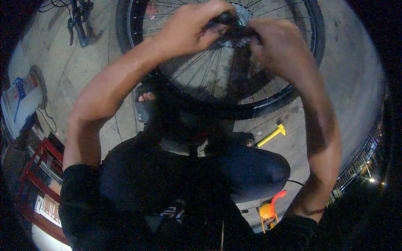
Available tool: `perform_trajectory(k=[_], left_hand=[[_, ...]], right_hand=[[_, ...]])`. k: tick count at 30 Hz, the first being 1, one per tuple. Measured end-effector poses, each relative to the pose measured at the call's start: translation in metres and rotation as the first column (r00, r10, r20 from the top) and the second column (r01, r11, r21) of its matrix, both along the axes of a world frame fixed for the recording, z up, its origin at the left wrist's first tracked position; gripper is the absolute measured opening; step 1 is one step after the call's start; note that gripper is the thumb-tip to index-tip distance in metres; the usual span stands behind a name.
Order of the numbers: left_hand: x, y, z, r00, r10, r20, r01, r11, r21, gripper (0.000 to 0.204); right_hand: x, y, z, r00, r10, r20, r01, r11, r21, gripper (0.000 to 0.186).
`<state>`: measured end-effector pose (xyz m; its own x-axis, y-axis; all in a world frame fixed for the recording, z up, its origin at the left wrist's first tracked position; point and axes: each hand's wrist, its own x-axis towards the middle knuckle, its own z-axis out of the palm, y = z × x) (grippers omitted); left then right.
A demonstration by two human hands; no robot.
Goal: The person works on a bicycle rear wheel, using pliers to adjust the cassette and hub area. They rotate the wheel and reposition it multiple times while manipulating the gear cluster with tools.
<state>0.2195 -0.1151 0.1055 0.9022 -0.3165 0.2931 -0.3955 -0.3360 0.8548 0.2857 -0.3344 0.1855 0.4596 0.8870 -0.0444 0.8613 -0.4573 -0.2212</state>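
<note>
A bicycle wheel (248, 112) with a black tyre and thin spokes fills the upper middle, in front of my body. At its hub a silver toothed sprocket cassette (244, 15) shows between my hands. My left hand (201, 26) is closed at the hub's left side, its fingers curled round a small dark part (225, 18) whose kind I cannot make out. From the right, my right hand (279, 42) reaches to the same hub with bent fingers in shadow. What those fingers grip is hidden.
A yellow hammer (272, 136) lies on the paved floor (289, 121) by my right foot. Bicycle handlebar parts (79, 25) are at the upper left. A white container (25, 100) and a red frame (39, 175) stand left; an orange tank with a red coiled hose (268, 211) is lower right.
</note>
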Motion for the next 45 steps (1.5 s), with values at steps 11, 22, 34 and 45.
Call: perform_trajectory(k=[11, 22, 34, 45], left_hand=[[-0.034, -0.027, -0.011, 0.966, 0.158, 0.203, -0.192, 0.968, 0.164, 0.044], [-0.04, -0.035, -0.016, 0.973, 0.199, 0.113, -0.205, 0.978, 0.037, 0.047], [-0.044, -0.036, -0.012, 0.981, 0.194, -0.019, -0.195, 0.977, -0.086, 0.048], [-0.029, -0.019, -0.008, 0.992, 0.115, -0.052, -0.12, 0.988, -0.098, 0.028]], right_hand=[[0.004, -0.001, 0.0, 0.997, -0.017, -0.076, 0.023, 0.996, 0.091, 0.022], [-0.021, 0.0, -0.014, 0.787, -0.487, -0.378, 0.58, 0.793, 0.187, 0.015], [-0.071, 0.023, -0.029, 0.503, -0.717, -0.483, 0.856, 0.491, 0.163, 0.019], [-0.093, 0.034, -0.033, 0.379, -0.731, -0.568, 0.923, 0.341, 0.177, 0.022]])
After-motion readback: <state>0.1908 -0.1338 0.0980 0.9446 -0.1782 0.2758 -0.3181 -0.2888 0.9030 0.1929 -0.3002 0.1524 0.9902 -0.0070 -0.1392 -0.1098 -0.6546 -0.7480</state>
